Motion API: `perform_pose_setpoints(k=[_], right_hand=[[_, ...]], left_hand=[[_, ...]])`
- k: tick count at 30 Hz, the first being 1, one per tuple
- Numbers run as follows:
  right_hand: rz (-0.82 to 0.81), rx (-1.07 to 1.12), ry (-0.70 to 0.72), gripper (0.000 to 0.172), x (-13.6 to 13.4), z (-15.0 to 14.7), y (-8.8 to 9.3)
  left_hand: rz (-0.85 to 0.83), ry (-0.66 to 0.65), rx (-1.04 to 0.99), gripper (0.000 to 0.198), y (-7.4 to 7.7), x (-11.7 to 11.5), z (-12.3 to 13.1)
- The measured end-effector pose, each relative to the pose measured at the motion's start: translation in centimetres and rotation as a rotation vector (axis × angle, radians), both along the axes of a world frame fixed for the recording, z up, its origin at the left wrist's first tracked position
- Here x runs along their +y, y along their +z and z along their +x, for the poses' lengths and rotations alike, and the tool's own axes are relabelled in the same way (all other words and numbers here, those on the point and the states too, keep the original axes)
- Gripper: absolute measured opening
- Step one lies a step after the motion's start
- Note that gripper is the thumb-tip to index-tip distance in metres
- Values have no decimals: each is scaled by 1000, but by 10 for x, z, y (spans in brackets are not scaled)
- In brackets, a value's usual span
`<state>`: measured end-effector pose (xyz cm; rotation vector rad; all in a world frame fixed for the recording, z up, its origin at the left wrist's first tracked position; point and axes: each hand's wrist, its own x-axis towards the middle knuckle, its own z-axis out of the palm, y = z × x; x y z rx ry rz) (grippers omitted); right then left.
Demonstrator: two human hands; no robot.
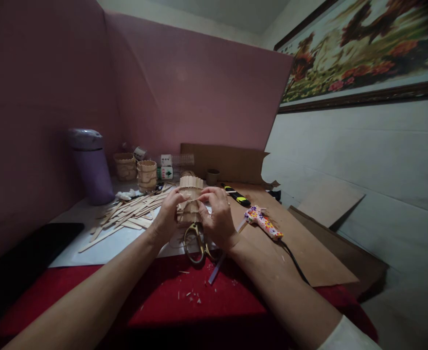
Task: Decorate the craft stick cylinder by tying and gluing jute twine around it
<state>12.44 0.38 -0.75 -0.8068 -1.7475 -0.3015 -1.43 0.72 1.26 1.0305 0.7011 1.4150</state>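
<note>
Between my hands stands a small cup made of wooden craft sticks [191, 182], with twine [189, 211] running round its side. My left hand [168, 210] grips the cup's left side, thumb near the upper band. At the cup's right side, my right hand [217, 210] has its fingertips pinched together at the twine; the strand in them is largely hidden. Just below the cup lie scissors with gold-coloured handles [195, 245], their blades partly covered. A clear glue stick [217, 268] shows under my right wrist.
Loose craft sticks [133, 211] are heaped at the left, before two finished-looking stick cups [147, 176] and a purple bottle [92, 167]. A flowered glue gun [264, 222] and a yellow-black utility knife [236, 195] lie on cardboard [309, 257] at the right. Scraps dot the red cloth [163, 296].
</note>
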Motion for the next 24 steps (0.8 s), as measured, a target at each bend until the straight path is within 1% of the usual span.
perform_pose_setpoints(k=[3, 8, 11, 16, 24], right_hand=[[11, 1, 1, 8, 0, 0, 0], [-1, -3, -3, 8, -1, 1, 1], [0, -6, -4, 8, -2, 1, 1], [14, -5, -2, 7, -3, 0, 1], [39, 0, 3, 5, -6, 1, 5]], left_hand=[[-26, -47, 8, 34, 4, -3, 0], [-33, -54, 7, 41, 7, -6, 0], [-22, -52, 37, 42, 5, -4, 0], [21, -6, 59, 48, -1, 1, -1], [62, 33, 72, 49, -4, 5, -3]])
